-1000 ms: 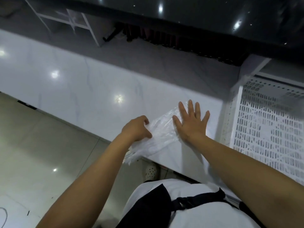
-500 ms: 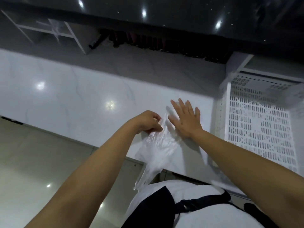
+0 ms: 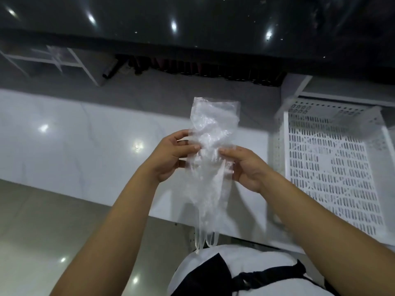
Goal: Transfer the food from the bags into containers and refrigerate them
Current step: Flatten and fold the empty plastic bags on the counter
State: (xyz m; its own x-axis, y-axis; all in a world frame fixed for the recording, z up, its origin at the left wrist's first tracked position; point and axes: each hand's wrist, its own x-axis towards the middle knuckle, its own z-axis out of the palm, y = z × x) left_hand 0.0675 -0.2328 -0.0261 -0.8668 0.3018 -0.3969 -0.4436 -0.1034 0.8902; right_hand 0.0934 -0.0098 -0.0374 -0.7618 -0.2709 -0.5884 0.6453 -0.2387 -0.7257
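- Clear, crumpled thin plastic bag (image 3: pixel 213 150) is held up in the air in front of me, above the near edge of the white marble-look table (image 3: pixel 85 146), touching nothing but my hands. Its handle loops dangle toward my chest.
- Left hand (image 3: pixel 171 159): fingers (image 3: pixel 188 148) curled, pinching the bag's left edge at mid-height.
- Right hand (image 3: pixel 245 167): fingers curled, pinching the bag's right edge at about the same height. Both are grasping the bag; neither is free.
- The bag looks limp and flat. I see no food in it, but the film is too creased to be sure.
- White perforated plastic crate (image 3: pixel 331 167) sits on the table just to my right. I can't see any containers or a fridge.
- My read of the step: handling an emptied bag, probably flattening or folding it, late in the transfer stage.
- Next move calls for a steady two-handed pinch, since the film is slippery and light, then somewhere to put it down.
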